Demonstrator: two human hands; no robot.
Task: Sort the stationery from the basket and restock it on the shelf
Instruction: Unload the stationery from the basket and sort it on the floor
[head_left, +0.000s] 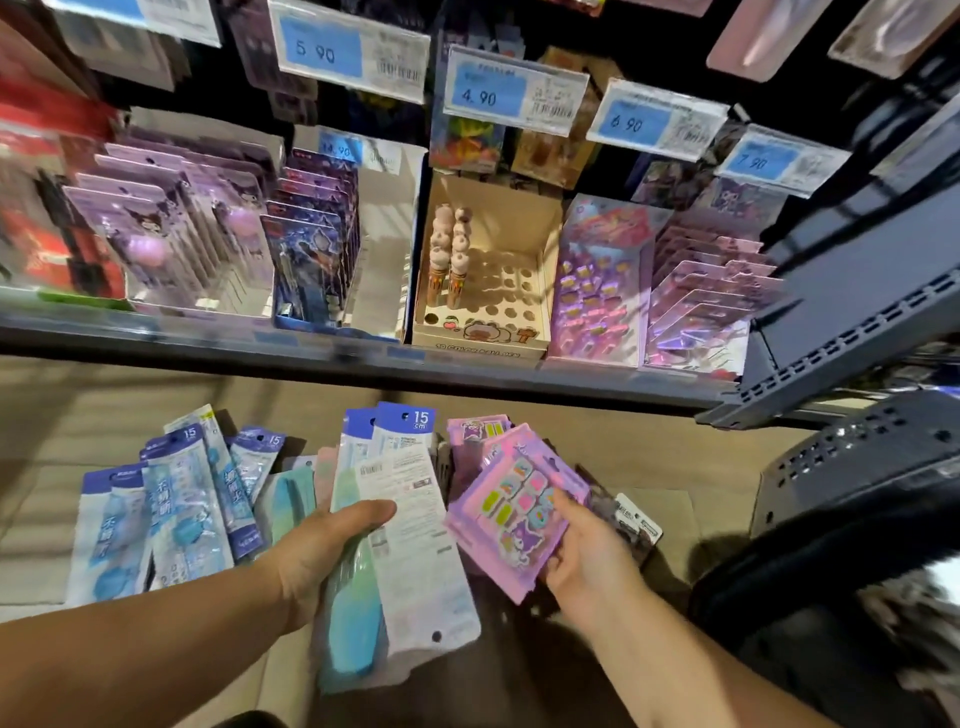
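Blister cards (514, 514), pink, sit stacked in my right grip (587, 561), fingers curled beneath; my left grip (322, 551) clasps 15 cm ruler packs (410, 519). I'd keep each stack squared and file the pink ones with the look-alike display (597, 291) on the shelf (311, 358). More rulers (171, 509) fan across the tan floor (675, 467).
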